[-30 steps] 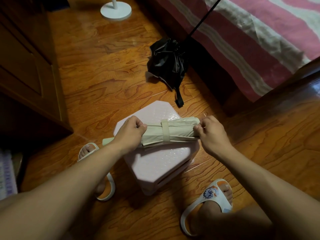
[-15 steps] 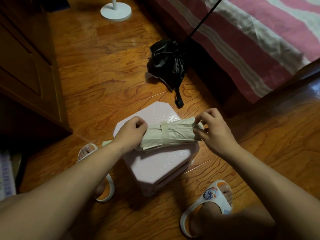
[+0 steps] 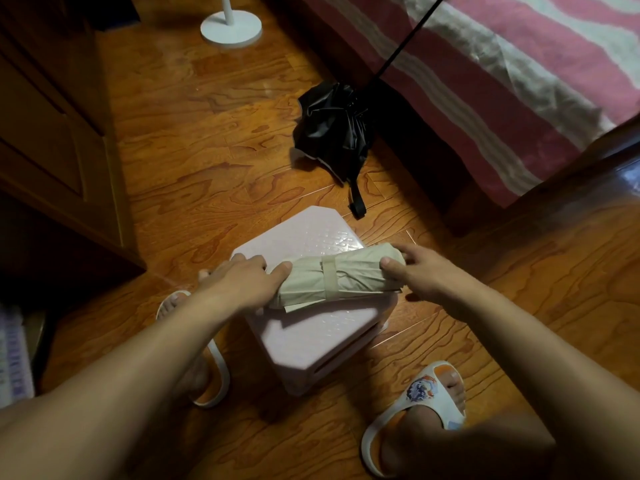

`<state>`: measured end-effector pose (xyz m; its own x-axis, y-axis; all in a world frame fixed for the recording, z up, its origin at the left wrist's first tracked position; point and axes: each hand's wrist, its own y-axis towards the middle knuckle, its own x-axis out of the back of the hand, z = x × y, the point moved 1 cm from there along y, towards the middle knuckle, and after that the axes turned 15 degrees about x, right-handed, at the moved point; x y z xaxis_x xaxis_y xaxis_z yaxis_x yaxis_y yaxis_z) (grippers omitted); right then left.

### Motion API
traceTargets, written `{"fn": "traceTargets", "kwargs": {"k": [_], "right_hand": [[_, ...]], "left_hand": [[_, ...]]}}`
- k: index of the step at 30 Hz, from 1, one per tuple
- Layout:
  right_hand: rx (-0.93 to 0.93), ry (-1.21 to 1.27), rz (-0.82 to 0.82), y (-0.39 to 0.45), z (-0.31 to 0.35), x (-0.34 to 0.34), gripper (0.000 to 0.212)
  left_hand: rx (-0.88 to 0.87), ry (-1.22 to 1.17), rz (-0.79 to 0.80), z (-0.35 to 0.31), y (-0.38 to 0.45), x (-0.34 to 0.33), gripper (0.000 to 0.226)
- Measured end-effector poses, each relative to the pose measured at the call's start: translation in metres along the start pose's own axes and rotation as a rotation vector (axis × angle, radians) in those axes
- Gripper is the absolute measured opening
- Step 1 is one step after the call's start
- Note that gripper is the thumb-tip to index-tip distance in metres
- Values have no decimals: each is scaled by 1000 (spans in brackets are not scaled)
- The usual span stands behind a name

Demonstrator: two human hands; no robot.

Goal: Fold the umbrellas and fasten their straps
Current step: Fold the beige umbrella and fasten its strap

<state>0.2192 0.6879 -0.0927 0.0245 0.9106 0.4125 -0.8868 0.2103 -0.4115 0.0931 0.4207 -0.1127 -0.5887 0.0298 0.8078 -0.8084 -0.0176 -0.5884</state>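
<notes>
No writing is readable anywhere. The folded beige umbrella lies across the pink stool, long axis running left-right, its strap wrapped round the middle. The left hand and right hand each grip one end.

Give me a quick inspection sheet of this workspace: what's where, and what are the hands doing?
Surface: pink stool on wooden floor.
Job's things: beige umbrella rolled, strap wrapped round it, lying on the stool; black umbrella crumpled and unstrapped on the floor, shaft leaning on the bed.
Clutter: white round stand base.
Hands: left hand and right hand each hold one end of the beige umbrella.
Cables: nothing seen.
Surroundings: striped bed, wooden cabinet, slippers on both feet.
</notes>
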Motion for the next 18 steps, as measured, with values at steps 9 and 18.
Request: {"fn": "traceTargets", "kwargs": {"k": [9,18], "right_hand": [[165,129,-124,-22,-11,-30,29],[468,-184,-179,-29,-2,-27,36]], "left_hand": [[-330,-304,-49,24,-13,-3,37],[-418,-478,-84,36,-16,-11,37]]}}
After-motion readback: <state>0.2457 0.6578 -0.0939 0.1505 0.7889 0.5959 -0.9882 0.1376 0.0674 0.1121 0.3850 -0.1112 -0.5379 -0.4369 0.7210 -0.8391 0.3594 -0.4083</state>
